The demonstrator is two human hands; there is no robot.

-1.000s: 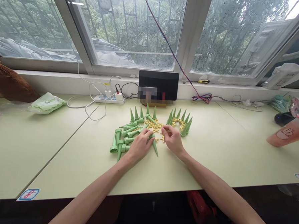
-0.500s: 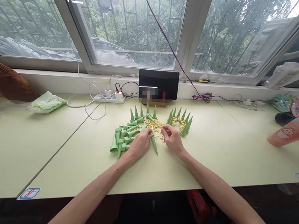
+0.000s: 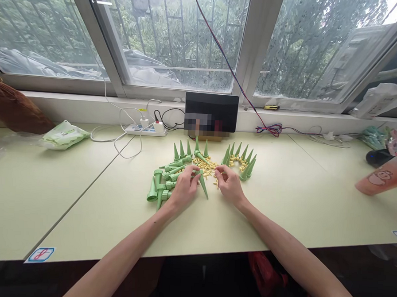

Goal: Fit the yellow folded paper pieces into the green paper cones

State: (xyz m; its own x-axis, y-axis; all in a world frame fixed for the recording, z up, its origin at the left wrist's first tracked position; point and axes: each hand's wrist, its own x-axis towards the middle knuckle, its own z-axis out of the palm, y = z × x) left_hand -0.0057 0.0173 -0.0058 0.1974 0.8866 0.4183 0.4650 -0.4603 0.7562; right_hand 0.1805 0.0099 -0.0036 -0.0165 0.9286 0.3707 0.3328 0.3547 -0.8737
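Observation:
My left hand (image 3: 186, 185) has thumb and fingers closed round the wide end of a green watering spike (image 3: 203, 188), whose point is angled down toward me. To its right, my right hand (image 3: 230, 185) is pinched; whatever is between its fingertips is too small to make out. Small yellow plastic pieces (image 3: 204, 167) lie heaped just beyond and between both hands. Several other green spikes (image 3: 152, 190) lie in a loose pile left of my left hand. Behind the right hand, an arc of upright green spikes (image 3: 251, 167) stands around more yellow pieces (image 3: 234, 159).
A few more spikes (image 3: 182, 150) stand upright behind the heap. A dark screen (image 3: 211, 109) leans at the sill, with a power strip (image 3: 146, 130) to its left. A green soft packet (image 3: 65, 135) lies far left, a pink drink cup (image 3: 380, 175) far right.
The held spike has risen slightly and its tip has shifted a little away from me, as the left hand's fingers changed their hold. The right hand stays nearly still.

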